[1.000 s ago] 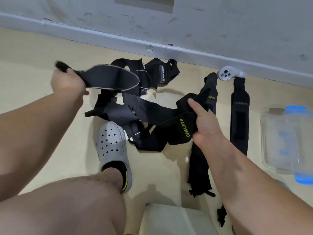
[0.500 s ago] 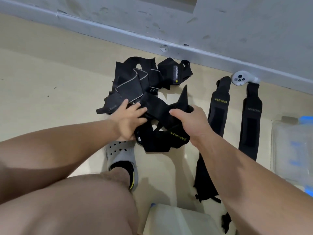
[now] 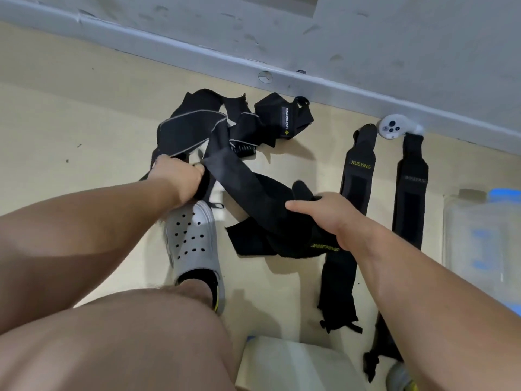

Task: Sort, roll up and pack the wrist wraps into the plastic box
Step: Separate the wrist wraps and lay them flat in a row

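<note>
Your left hand had come down on the near-left edge of the tangled pile of wrist wraps. Its fingers were curled into the black fabric and gripped it, though which wrap they held could not be told. Just near of that hand, your foot sat in a grey clog on the beige floor.

The pile lay close to the grey skirting at the far side, with grey-edged straps looped over one another. A long black strap ran from beside your left hand, down and rightward, into your right hand.

That hand was clamped on a bunched wrap, thumb laid across the top and fingers tucked beneath. A yellow label showed upside down just below the knuckles.

To the right, two wraps lay flat and straight, side by side but apart: one marked XUEYING, and a plainer one further right. A white controller rested against the skirting between their far ends.

The clear plastic box with blue clasps stood at the right edge, apart from the wraps. I could see no wrap in it.
</note>
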